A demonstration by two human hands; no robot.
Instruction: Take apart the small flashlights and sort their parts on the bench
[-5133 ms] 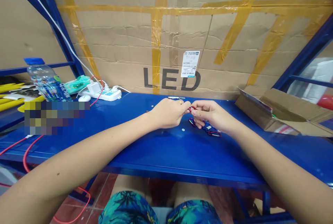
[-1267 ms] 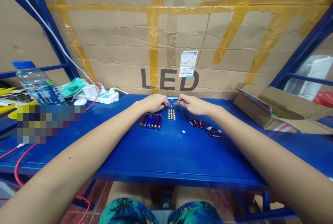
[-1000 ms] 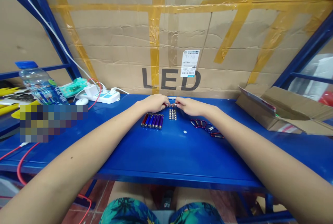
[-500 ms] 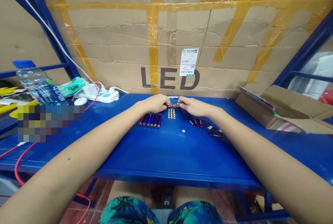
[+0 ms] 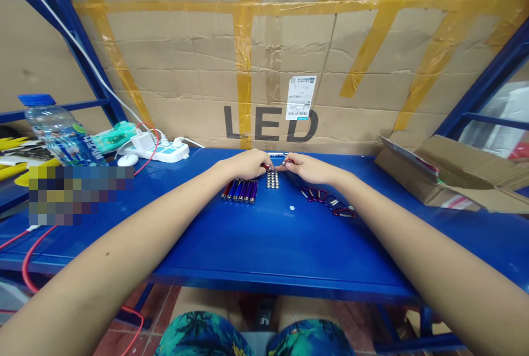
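Observation:
My left hand (image 5: 247,163) is closed around a small red metal tube (image 5: 265,166), like the body of a mini flashlight, most of it hidden by the fingers. Opposite it, my right hand (image 5: 303,167) pinches a small red and silver piece (image 5: 286,162), too small to name surely. Just below the fingertips, button cells (image 5: 273,179) stand in neat rows on the blue table (image 5: 264,246). A row of red, blue and purple mini flashlight tubes (image 5: 239,191) lies beside my left wrist. Near my right forearm are several coloured carabiners (image 5: 326,200).
A small white disc (image 5: 292,208) lies mid-table. On the left stand a water bottle (image 5: 61,130) and a white power strip (image 5: 165,151) with cables. An opened cardboard box (image 5: 438,174) sits at right. Behind the table rises a large taped carton (image 5: 185,69).
My right hand's fingers have shifted slightly, and more red shows on the small piece in them. My left hand and the rows on the table stay as they were.

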